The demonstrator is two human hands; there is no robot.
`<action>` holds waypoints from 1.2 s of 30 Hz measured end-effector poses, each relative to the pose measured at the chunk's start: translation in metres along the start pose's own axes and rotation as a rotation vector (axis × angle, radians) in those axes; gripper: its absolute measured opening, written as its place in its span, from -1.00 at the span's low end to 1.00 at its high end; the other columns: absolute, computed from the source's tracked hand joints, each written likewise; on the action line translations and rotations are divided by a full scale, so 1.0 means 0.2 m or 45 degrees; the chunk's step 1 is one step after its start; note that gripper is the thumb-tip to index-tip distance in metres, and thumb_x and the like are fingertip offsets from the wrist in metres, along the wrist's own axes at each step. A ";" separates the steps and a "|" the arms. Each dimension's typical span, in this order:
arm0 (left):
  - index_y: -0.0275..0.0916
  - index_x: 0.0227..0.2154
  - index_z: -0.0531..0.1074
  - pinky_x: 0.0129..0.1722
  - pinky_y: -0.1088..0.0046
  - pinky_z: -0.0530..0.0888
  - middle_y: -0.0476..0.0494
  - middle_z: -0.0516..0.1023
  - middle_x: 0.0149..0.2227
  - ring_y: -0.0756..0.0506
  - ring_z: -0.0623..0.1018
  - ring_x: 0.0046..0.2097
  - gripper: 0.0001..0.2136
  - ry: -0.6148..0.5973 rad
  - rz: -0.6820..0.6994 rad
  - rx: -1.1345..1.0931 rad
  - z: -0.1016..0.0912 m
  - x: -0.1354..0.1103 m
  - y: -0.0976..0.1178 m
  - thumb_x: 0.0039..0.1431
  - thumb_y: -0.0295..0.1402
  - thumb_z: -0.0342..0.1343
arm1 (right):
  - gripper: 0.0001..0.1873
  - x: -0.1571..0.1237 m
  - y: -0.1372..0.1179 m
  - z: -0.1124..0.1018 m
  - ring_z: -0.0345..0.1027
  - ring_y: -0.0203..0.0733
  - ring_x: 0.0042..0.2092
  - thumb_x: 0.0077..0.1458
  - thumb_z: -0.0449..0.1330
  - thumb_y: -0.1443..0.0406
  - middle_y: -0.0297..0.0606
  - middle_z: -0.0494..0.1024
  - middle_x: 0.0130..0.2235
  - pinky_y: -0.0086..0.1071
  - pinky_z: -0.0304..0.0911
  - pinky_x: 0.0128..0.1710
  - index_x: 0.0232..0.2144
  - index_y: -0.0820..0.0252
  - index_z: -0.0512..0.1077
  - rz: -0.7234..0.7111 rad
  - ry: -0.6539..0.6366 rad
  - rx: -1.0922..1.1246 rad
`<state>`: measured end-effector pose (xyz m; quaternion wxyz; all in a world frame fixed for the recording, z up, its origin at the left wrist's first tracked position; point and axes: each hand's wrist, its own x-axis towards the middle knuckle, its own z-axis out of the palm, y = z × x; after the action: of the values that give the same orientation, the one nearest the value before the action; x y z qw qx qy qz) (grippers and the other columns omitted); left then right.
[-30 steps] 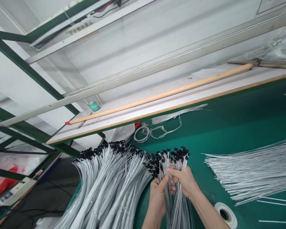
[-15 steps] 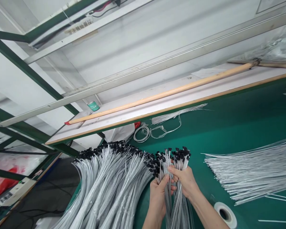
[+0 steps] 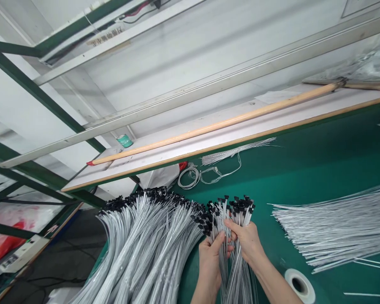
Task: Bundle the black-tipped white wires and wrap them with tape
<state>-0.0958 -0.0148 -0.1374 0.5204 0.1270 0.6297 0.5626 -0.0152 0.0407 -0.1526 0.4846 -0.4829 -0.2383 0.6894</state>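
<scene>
Both my hands are on a bundle of thin white wires with small black connectors at their ends (image 3: 237, 236), which stands upright with the connectors at the top. My left hand (image 3: 210, 264) closes around the bundle's left side. My right hand (image 3: 245, 242) grips its right side, higher up, and the two hands nearly touch. Just left of them, a large heap of similar wires (image 3: 145, 245) lies on the green work mat (image 3: 307, 169), its black connectors bunched at the far end. Loose wires without visible connectors (image 3: 338, 228) fan out to the right.
A white tape roll (image 3: 299, 286) lies near my right forearm. Farther back are a small wire coil (image 3: 188, 176) and a thin wire bunch (image 3: 237, 151). Beyond the mat's far edge stands a white shelf board (image 3: 228, 143) with a wooden rod and a small green tin (image 3: 124, 140).
My right hand has shifted slightly right, and the connector ends at the bundle's top have spread a little wider. The heap and the mat look unchanged.
</scene>
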 end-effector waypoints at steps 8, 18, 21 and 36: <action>-0.37 -0.48 0.46 -0.56 0.50 0.40 -0.19 0.57 -0.49 -0.07 0.53 -0.52 -0.70 0.087 -0.030 -0.035 0.01 0.01 -0.01 -0.25 -0.26 0.34 | -0.75 -0.01 -0.01 0.02 0.04 -0.35 -0.72 -0.40 0.35 0.28 -0.46 0.22 -0.83 -0.42 0.03 -0.73 -0.76 0.23 0.33 -0.032 0.129 -0.026; -0.37 -0.47 0.46 -0.51 0.53 0.41 -0.18 0.57 -0.50 -0.04 0.53 -0.48 -0.72 0.090 -0.055 -0.066 -0.01 0.02 0.01 -0.22 -0.28 0.32 | -0.73 0.01 -0.01 -0.04 0.30 -0.23 -0.53 -0.40 0.37 0.25 -0.31 0.45 -0.61 -0.37 0.21 -0.49 -0.56 0.29 0.45 0.054 -0.041 0.183; -0.36 -0.51 0.44 -0.64 0.58 0.30 -0.10 0.52 -0.57 0.05 0.42 -0.63 -0.72 0.024 0.001 -0.044 -0.01 0.02 0.02 -0.23 -0.25 0.32 | -0.71 0.00 -0.03 -0.05 0.16 -0.34 -0.65 -0.33 0.35 0.21 -0.39 0.37 -0.66 -0.41 0.12 -0.62 -0.52 0.29 0.45 0.113 -0.190 0.327; -0.39 -0.57 0.45 -0.66 0.56 0.23 -0.09 0.46 -0.60 0.05 0.40 -0.65 -0.72 -0.077 0.003 0.013 0.03 0.02 -0.01 -0.24 -0.25 0.31 | -0.67 0.00 -0.03 0.03 0.01 -0.38 -0.78 -0.42 0.40 0.22 -0.52 0.19 -0.85 -0.45 0.00 -0.79 -0.57 0.27 0.41 0.098 -0.090 0.138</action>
<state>-0.0928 -0.0085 -0.1400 0.5379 0.1472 0.6166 0.5557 -0.0170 0.0443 -0.1448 0.4744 -0.4402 -0.1989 0.7359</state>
